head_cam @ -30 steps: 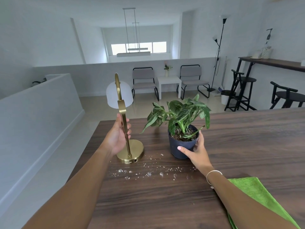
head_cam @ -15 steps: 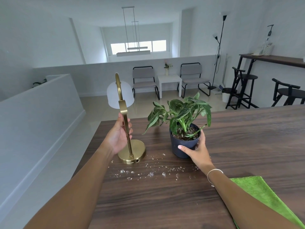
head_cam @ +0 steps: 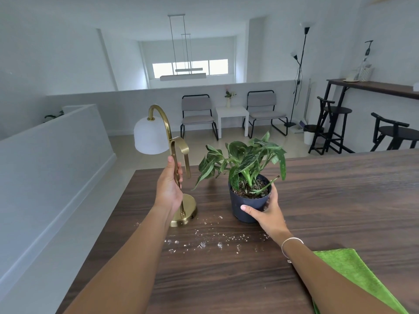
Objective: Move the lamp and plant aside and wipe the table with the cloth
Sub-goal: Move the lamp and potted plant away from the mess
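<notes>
A brass lamp (head_cam: 184, 211) with a white shade stands near the far left of the dark wooden table (head_cam: 328, 200). My left hand (head_cam: 169, 189) is wrapped around its stem. To its right stands a leafy plant (head_cam: 247, 164) in a dark pot, and my right hand (head_cam: 266, 211) grips the pot's near side. A green cloth (head_cam: 353, 275) lies flat at the near right, partly under my right forearm. White crumbs (head_cam: 204, 243) are scattered on the wood in front of lamp and pot.
The table's left edge drops off just left of the lamp, beside a low white wall (head_cam: 56, 155). Beyond the far edge are two chairs, a small white table (head_cam: 231, 114), black stools (head_cam: 335, 123) and a floor lamp.
The lamp has turned about its stem, so its shade now points left and the curved arm shows side-on. Both hands keep their grips; the pot sits in much the same spot.
</notes>
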